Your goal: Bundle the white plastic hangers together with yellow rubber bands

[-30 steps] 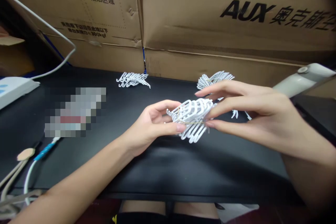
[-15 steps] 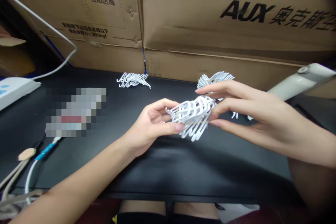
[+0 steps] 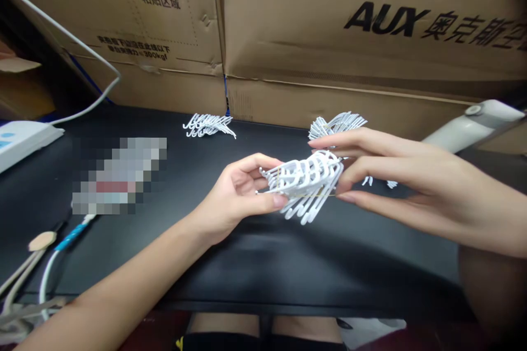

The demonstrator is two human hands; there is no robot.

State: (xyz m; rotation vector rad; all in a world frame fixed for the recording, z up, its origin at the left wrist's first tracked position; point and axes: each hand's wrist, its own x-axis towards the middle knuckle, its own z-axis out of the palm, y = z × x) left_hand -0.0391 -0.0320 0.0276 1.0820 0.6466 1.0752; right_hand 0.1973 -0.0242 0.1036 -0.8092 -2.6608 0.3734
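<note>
A bundle of white hooks (image 3: 307,175) is held over the black table, its curved ends packed side by side and its straight ends slanting down. My left hand (image 3: 239,192) grips the bundle's left side between thumb and fingers. A thin yellowish rubber band (image 3: 323,195) runs along the bundle toward the right. At the bundle's right end, my right hand (image 3: 403,186) has its thumb and index finger closed on the stretched band, with the other fingers extended above. The exact pinch point is partly hidden.
Another pile of white hooks (image 3: 209,125) lies at the back; a second pile (image 3: 340,122) is partly behind my right hand. Cardboard boxes (image 3: 288,22) stand along the rear edge. A pixelated object (image 3: 119,175) with a cable is left; a pale tube (image 3: 473,123) is right.
My right hand has shifted slightly right, drawing the rubber band outward from the bundle. The hooks have tilted a little; my left hand stays in place.
</note>
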